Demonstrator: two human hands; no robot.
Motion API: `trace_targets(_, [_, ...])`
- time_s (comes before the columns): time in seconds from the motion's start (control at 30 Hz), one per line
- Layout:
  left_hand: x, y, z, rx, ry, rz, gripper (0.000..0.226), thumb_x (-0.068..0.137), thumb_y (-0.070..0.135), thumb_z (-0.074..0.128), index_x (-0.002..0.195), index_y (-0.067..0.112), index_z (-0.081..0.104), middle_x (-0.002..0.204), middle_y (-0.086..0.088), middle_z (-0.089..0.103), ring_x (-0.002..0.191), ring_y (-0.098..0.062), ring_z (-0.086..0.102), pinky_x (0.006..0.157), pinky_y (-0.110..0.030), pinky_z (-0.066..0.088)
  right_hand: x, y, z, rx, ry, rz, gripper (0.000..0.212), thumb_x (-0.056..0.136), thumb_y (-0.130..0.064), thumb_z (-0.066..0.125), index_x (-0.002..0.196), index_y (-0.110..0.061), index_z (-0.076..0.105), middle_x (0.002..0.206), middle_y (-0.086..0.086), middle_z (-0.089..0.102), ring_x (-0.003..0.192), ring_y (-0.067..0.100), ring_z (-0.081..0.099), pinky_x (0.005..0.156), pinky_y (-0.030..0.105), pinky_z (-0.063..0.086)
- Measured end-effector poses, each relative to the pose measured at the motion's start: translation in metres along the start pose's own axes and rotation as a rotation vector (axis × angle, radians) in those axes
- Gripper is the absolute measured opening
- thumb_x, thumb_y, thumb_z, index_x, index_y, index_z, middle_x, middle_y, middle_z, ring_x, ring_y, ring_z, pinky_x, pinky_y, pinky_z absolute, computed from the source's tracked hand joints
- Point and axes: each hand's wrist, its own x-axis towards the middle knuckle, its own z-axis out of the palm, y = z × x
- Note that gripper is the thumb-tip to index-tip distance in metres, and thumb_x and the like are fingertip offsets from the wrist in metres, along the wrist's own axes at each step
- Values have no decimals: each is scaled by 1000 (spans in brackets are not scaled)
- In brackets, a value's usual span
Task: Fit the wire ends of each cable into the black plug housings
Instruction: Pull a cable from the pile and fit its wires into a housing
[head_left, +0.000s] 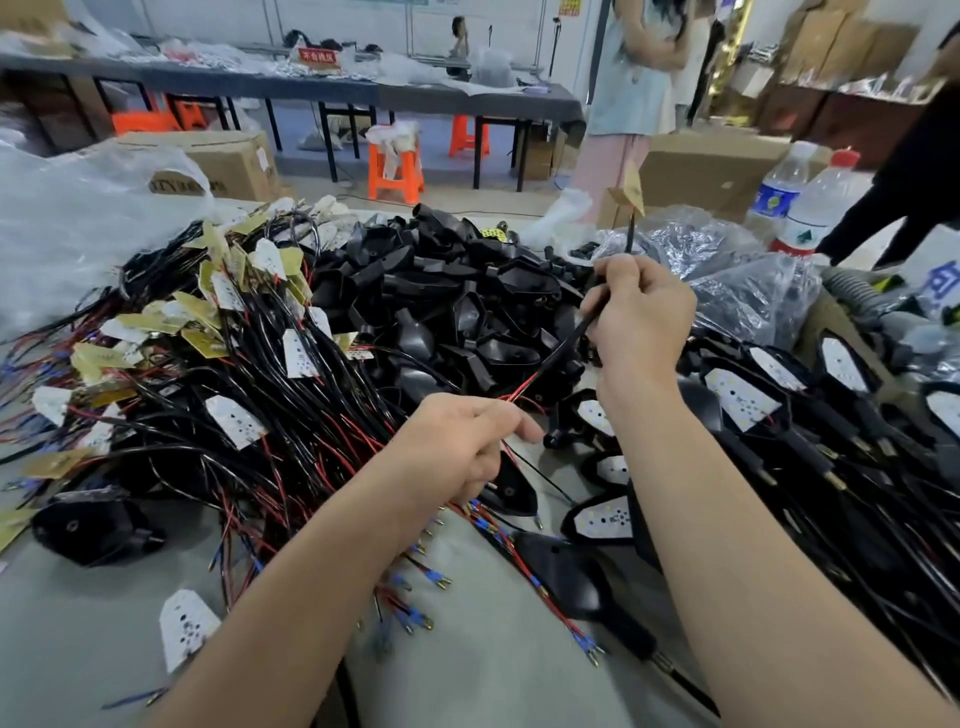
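Observation:
My right hand (641, 312) grips a black sheathed cable (566, 340) that rises past my fingers to a small yellowish board (634, 188) at its top. Red wire ends (519, 387) come out of the sheath's lower end toward my left hand (460, 447), which pinches the thin wires near a black plug housing (511, 491) lying just under it. A heap of black housings (441, 296) lies behind my hands. A tangle of cables with white and yellow boards (218, 374) covers the left of the table.
Assembled housings with white LED boards (740, 397) lie at the right. Loose wires with blue-sleeved terminals (415, 618) lie on the grey table near me. Plastic bags (737, 280) and two water bottles (810, 208) stand at the back right. People stand beyond the table.

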Motion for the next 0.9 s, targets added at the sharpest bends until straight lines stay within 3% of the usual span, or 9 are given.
trace_targets(0.13, [6, -9, 5, 126, 196, 85, 37, 100, 33, 51, 78, 27, 80, 50, 6, 30, 43, -11, 25, 46, -24, 28, -14, -3, -2, 184, -248, 299, 21, 103, -19, 52, 101, -6, 69, 68, 8, 71, 45, 14, 50, 45, 25, 40])
trace_targets(0.23, [10, -13, 5, 256, 321, 142, 33, 89, 46, 50, 76, 35, 78, 48, 5, 34, 45, -13, 32, 55, -34, 36, -41, 2, -6, 55, -578, 297, 13, 99, -7, 54, 92, -7, 65, 73, 9, 71, 52, 16, 56, 49, 26, 43])
trace_targets(0.3, [11, -15, 4, 365, 360, 197, 34, 89, 50, 48, 77, 37, 76, 48, 8, 42, 48, -7, 39, 57, -34, 41, -53, 8, -11, 14, -632, 279, 18, 99, -3, 52, 86, -9, 62, 73, 9, 71, 55, 18, 57, 50, 26, 44])
trace_targets(0.47, [-3, -30, 3, 645, 457, 329, 19, 95, 36, 58, 83, 34, 73, 58, 6, 62, 54, -14, 55, 51, -34, 43, -67, 22, -20, 14, -515, 258, 20, 102, 0, 46, 90, -9, 59, 70, 7, 70, 56, 20, 65, 52, 29, 53])
trace_targets(0.53, [-8, -35, -1, 842, 546, 378, 13, 92, 29, 66, 93, 37, 76, 60, 14, 65, 56, -9, 58, 55, -24, 45, -69, 28, -20, 33, -372, 217, 22, 102, 2, 43, 89, -8, 58, 66, 5, 67, 51, 21, 65, 47, 30, 53])
trace_targets(0.63, [-11, -34, -3, 844, 624, 436, 30, 81, 21, 69, 106, 36, 77, 77, 23, 66, 73, -2, 61, 71, -7, 40, -64, 33, -23, 73, -260, 179, 25, 102, 3, 42, 88, -10, 58, 61, 2, 65, 50, 22, 66, 45, 27, 52])
trace_targets(0.7, [-10, -32, -2, 860, 566, 472, 46, 72, 17, 63, 114, 30, 76, 101, 20, 67, 102, -3, 58, 93, -5, 37, -60, 35, -27, 88, -234, 175, 24, 101, 4, 41, 89, -9, 58, 61, 3, 66, 50, 21, 67, 47, 25, 53])
trace_targets(0.77, [-7, -31, -4, 940, 445, 449, 60, 65, 15, 63, 123, 27, 74, 124, 15, 67, 124, -8, 50, 112, -20, 33, -59, 38, -31, 91, -225, 182, 24, 101, 4, 41, 91, -8, 59, 62, 5, 67, 51, 21, 67, 49, 25, 54])
trace_targets(0.9, [-3, -35, -9, 1024, 211, 312, 59, 69, 26, 65, 127, 33, 71, 127, 15, 66, 130, -7, 49, 126, -30, 15, -59, 39, -33, 117, -236, 165, 20, 96, 9, 48, 92, -6, 61, 65, 10, 68, 56, 21, 69, 53, 26, 55])
